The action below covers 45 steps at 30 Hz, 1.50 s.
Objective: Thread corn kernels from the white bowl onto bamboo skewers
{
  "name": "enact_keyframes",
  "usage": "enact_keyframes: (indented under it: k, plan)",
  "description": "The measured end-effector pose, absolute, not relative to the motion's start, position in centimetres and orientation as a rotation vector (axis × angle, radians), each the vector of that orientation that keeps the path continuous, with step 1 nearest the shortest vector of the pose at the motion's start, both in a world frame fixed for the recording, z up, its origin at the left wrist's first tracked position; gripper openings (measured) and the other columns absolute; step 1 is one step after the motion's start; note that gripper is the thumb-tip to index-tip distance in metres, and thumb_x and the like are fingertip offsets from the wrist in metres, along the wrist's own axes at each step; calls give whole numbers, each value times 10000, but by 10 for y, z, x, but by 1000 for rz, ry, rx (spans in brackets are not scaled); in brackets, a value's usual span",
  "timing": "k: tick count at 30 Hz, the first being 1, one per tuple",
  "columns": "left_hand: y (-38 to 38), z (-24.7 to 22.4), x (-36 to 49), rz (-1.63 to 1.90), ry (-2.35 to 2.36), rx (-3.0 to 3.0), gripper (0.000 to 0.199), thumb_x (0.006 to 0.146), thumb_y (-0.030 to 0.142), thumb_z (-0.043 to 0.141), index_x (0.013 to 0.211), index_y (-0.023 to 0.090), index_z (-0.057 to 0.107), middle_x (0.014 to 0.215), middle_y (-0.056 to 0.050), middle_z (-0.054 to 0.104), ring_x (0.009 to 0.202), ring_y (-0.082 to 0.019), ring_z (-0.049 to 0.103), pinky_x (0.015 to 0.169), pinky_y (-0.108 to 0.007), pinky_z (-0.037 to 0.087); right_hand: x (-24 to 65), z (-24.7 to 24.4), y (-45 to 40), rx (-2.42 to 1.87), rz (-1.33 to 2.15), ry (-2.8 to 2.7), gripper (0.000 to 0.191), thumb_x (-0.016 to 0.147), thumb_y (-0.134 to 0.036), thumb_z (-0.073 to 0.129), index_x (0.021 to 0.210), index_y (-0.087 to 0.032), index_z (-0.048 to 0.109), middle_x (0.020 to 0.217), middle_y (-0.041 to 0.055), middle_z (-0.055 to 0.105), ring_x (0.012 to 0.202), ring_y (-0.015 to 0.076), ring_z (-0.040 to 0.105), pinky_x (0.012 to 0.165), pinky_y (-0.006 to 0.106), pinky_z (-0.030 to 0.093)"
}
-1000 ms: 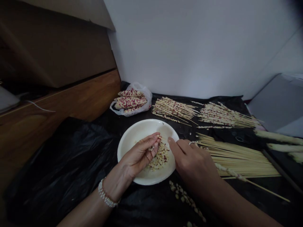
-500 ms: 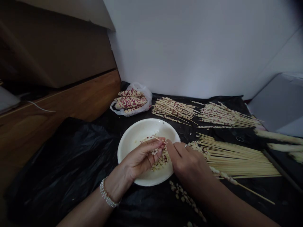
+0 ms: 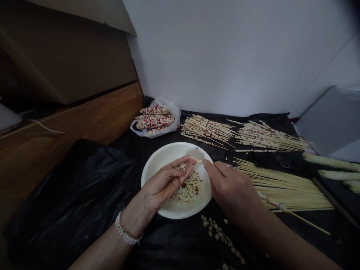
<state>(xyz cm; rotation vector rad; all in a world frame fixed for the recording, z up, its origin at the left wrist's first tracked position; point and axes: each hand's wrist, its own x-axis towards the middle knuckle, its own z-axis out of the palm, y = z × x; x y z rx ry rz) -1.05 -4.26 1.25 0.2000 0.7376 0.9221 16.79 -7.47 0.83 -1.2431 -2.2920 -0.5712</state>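
Note:
Over the white bowl [image 3: 149, 165], my left hand [image 3: 168, 180] is cupped and half closed around a few corn kernels [image 3: 182, 165], palm up. My right hand [image 3: 229, 183] is closed on a thin bamboo skewer [image 3: 306, 221]. Its tip end points left from my fingers to the left fingertips; the rear length, with kernels threaded on it, comes out behind the hand to the lower right. My right palm hides the skewer's middle. Loose pale and dark red kernels [image 3: 189, 189] lie in the bowl, with a small red and green spot among them.
Behind the bowl sits a plastic bag [image 3: 176, 112] of speckled corn cobs [image 3: 156, 120]. Two piles of threaded skewers [image 3: 206, 127] [image 3: 258, 137] lie by the wall. Bare skewers [image 3: 292, 189] fan out at right, near stripped cobs [image 3: 337, 175]. Kernels [image 3: 221, 234] lie on black plastic sheeting [image 3: 84, 195].
My right hand has drawn right and slightly up with the skewer, away from the left fingers. The left hand has shifted slightly left, its fingers opening a little, showing more kernels in the bowl.

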Motion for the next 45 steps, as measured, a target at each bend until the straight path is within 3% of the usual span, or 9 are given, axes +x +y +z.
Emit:
enact_keyframes:
  k: [6, 12, 22, 27, 30, 33, 39, 45]
  plan:
    - [-41, 5, -8, 1047, 728, 288, 314, 823, -10, 518, 1120, 38, 607, 1038, -160, 684, 967, -183, 671, 859, -218, 536, 168, 9, -75, -1248, -492, -2308, 288, 815, -92, 472, 1079, -100, 588, 746, 37, 583, 609, 156, 544, 526, 275, 339]
    - [-40, -2, -11, 978, 687, 276, 255, 896, 151, 483, 1075, 38, 625, 998, -181, 694, 993, -238, 662, 861, -326, 548, 169, 10, -76, -1273, -450, -2312, 208, 789, -71, 491, 953, -137, 600, 737, 21, 569, 614, 151, 528, 520, 277, 308]
    - [-43, -2, -11, 1001, 732, 390, 321, 824, 43, 555, 1139, 76, 602, 1036, -158, 690, 918, -173, 679, 855, -247, 531, 166, 10, -76, -1269, -468, -2327, 228, 783, -71, 486, 965, -152, 598, 707, 11, 567, 584, 154, 527, 522, 284, 297]
    - [-42, -2, -10, 1020, 743, 396, 182, 821, 34, 562, 973, 81, 651, 939, -127, 707, 837, -133, 685, 783, -192, 543, 166, 11, -76, -1237, -456, -2329, 243, 781, -63, 449, 954, -142, 600, 692, 17, 563, 576, 158, 527, 519, 286, 299]
    - [-43, 1, -9, 1023, 763, 388, 184, 855, 84, 538, 991, 82, 661, 919, -120, 709, 814, -132, 687, 734, -181, 553, 167, 12, -75, -1234, -449, -2329, 234, 789, -74, 441, 946, -140, 601, 693, 21, 568, 580, 155, 531, 517, 281, 299]
    - [-44, 3, -9, 1016, 774, 368, 219, 880, 143, 518, 1026, 63, 660, 973, -145, 701, 866, -160, 683, 762, -213, 559, 167, 11, -75, -1236, -443, -2326, 216, 791, -84, 450, 934, -137, 602, 700, 26, 576, 590, 149, 531, 524, 276, 300]
    - [-44, 3, -8, 1055, 788, 473, 278, 800, 30, 588, 1062, 91, 659, 1004, -119, 700, 874, -125, 671, 825, -190, 530, 166, 13, -76, -1248, -462, -2339, 224, 790, -75, 444, 928, -140, 607, 694, 26, 581, 576, 142, 521, 519, 278, 289]
    - [-45, 1, -8, 1071, 801, 476, 146, 789, 29, 607, 889, 99, 686, 932, -91, 704, 826, -107, 671, 779, -170, 538, 165, 13, -77, -1245, -480, -2325, 221, 785, -74, 453, 928, -148, 605, 683, 12, 571, 571, 131, 505, 519, 277, 275]
